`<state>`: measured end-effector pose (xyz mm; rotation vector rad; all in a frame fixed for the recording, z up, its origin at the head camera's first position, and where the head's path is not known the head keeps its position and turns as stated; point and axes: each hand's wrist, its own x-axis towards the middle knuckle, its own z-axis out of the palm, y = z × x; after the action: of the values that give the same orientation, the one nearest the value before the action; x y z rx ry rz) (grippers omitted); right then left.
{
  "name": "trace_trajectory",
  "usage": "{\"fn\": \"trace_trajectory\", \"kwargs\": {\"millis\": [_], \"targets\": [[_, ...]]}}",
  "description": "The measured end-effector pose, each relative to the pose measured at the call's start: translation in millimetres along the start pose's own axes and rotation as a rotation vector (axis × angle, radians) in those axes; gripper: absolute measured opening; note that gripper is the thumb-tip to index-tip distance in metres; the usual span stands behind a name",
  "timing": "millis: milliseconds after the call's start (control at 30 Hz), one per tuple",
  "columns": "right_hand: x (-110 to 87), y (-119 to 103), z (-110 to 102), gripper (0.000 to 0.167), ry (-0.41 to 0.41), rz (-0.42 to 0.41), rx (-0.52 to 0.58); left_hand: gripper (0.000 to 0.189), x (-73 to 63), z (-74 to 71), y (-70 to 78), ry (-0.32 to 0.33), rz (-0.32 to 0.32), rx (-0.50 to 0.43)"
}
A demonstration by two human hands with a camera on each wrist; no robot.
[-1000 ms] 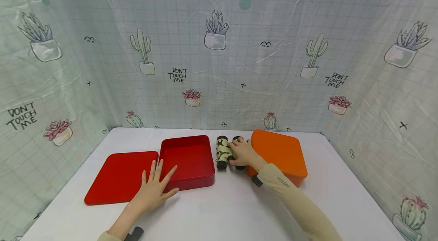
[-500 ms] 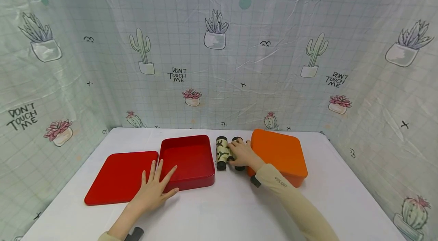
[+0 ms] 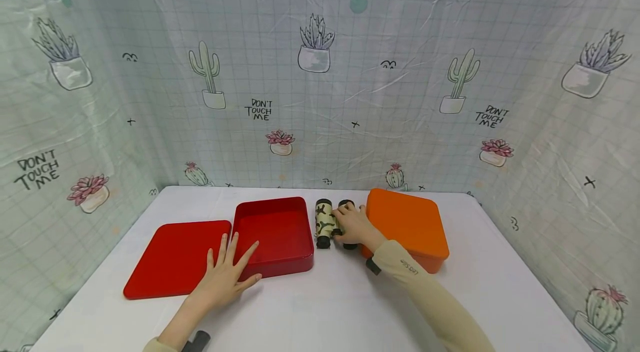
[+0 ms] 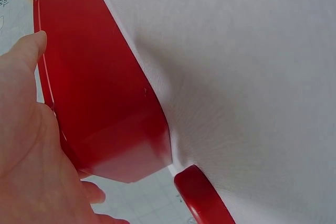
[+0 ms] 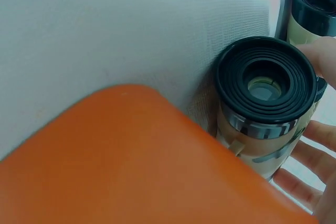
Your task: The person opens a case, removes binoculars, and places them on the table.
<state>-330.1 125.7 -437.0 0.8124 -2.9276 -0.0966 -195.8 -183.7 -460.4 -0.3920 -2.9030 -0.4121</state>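
Note:
Between the two boxes, a pair of binoculars (image 3: 324, 221) with camouflage-patterned barrels and black ends lies on the white table. My right hand (image 3: 355, 224) grips its right barrel, partly hiding it. In the right wrist view a ribbed black eyepiece (image 5: 265, 80) faces the camera, with fingers (image 5: 315, 156) along the barrel below it. My left hand (image 3: 220, 280) spreads its fingers over the near left corner of an open red box (image 3: 280, 268). Its thumb (image 4: 37, 43) is right at the box's rim in the left wrist view.
A flat red lid (image 3: 172, 263) lies left of the red box. To the right of the binoculars stands an orange box (image 3: 410, 221), close beside my right hand. A cactus-printed curtain (image 3: 370, 135) hangs behind and at both sides of the white table (image 3: 320, 318).

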Motion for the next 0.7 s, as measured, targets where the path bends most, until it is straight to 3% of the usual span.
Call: {"fn": "trace_trajectory", "kwargs": {"millis": [700], "targets": [[-1.1,2.3,0.9,0.063,0.02,-0.002,0.021,0.075,-0.5,-2.3,1.5,-0.025,-0.01,-0.003]]}}
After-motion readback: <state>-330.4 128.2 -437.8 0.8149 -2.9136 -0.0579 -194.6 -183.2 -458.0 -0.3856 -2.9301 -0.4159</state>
